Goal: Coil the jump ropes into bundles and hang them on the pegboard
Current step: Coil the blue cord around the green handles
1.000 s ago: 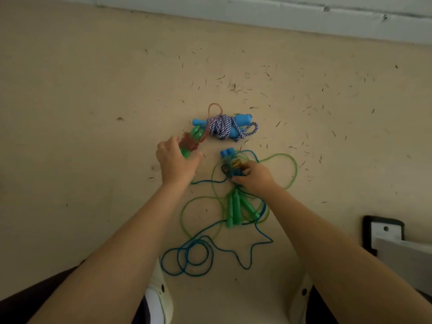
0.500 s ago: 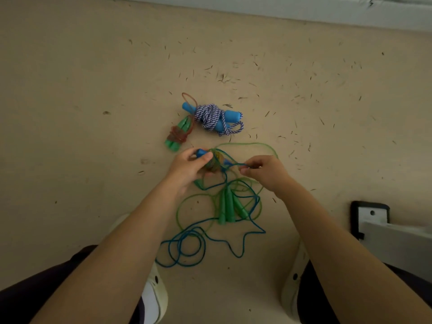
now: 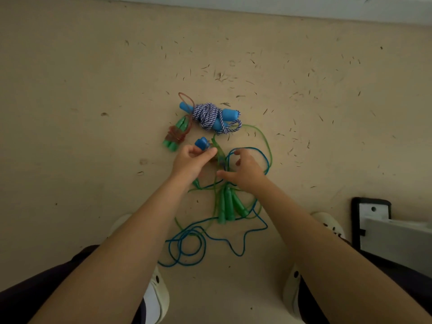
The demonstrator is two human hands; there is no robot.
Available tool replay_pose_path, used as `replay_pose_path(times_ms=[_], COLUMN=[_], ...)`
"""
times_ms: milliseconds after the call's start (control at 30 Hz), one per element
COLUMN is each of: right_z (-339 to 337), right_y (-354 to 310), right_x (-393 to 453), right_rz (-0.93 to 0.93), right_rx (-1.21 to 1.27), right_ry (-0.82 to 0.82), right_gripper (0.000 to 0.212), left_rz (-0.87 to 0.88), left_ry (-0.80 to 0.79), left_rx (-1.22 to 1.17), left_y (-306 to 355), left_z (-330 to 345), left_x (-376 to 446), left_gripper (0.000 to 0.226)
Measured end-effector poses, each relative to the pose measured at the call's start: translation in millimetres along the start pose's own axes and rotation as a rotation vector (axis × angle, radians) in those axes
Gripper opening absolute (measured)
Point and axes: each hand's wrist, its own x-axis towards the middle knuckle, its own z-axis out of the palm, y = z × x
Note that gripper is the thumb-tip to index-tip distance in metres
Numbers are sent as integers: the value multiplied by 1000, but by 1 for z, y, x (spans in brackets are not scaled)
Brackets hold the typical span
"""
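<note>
No legible writing on any item. Left hand (image 3: 190, 161) grips the blue handles (image 3: 202, 143); right hand (image 3: 247, 170), fingers spread and relaxed, hovers over the blue cord (image 3: 247, 149), grasping nothing. Loose green handles (image 3: 228, 204) lie on the floor (image 3: 81, 113) below the hands; two coiled bundles (image 3: 210, 116) rest beyond. Bare floor extends to the baseboard (image 3: 257, 5).

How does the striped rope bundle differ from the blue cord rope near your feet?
The striped rope bundle is wound tight around its blue handles; the blue cord rope sprawls in loose loops. The striped rope is thick and braided, the blue cord thin and plain. The bundle lies untouched; the left hand grips the blue cord rope's handles. Both lie on the floor.
</note>
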Motion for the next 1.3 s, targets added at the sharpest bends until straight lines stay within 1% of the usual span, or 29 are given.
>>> replay_pose_path(times_ms=[67,100,133,167,200,233,267,333,367,433,500,533,567,633,667,767,900,967,1067,1133,1200,1300], right_z=[10,14,18,20,22,25,26,28,26,20,7,-1,-10,-29,-39,-74,-130,-154,-182,-194,-205,-217], right_y=[5,8,9,9,9,9,8,8,8,8,7,5,3,-4,-9,-29,-66,-86,-116,-132,-142,-143], right_x=[-4,-5,-7,-9,-10,-10,-10,-8,-8,-8,-13,-19,-25,-42,-52,-91,-160,-201,-264,-304,-341,-389], right_rz=[13,25,44,71,98,118,121,83,51,24,60,66,60,29,11,-45,-198,-286,-400,-496,-579,-618], right_rx=[-51,-44,-21,-2,5,3,3,19,43,173,399,513,611,732,760,808,785,731,702,689,664,572], right_ry=[-64,-83,-93,-99,-97,-84,-70,-37,-15,5,-25,-43,-63,-104,-124,-195,-296,-294,-230,-219,-251,-240], right_gripper=[70,67,69,76,84,86,80,54,45,40,32,28,24,19,18,14,2,6,13,16,19,18], left_rz=[-24,-51,-86,-117,-140,-161,-179,-192,-177,-133,-85,-52,-10,76,118,247,390,457,549,620,694,790], left_ry=[-11,-13,-12,-15,-33,-75,-132,-249,-297,-382,-476,-517,-542,-548,-540,-502,-494,-496,-497,-491,-472,-385], left_rx=[29,-3,-51,-87,-99,-94,-92,-46,-8,-23,-83,-97,-86,-24,11,85,16,-20,-56,-59,-74,-99], left_y=[-3,-5,-7,-9,-11,-14,-16,-20,-22,-24,-24,-22,-18,-4,6,44,99,126,159,174,183,181], left_z=[0,1,2,2,2,2,3,5,5,6,3,2,0,-5,-8,-24,-52,-66,-86,-96,-107,-127], left_x=[1,1,1,1,2,4,4,1,-2,-8,-16,-21,-26,-40,-50,-90,-167,-213,-283,-325,-360,-397], left_gripper=[46,46,47,47,47,46,42,33,30,32,39,37,29,9,2,11,18,23,20,19,19,20])
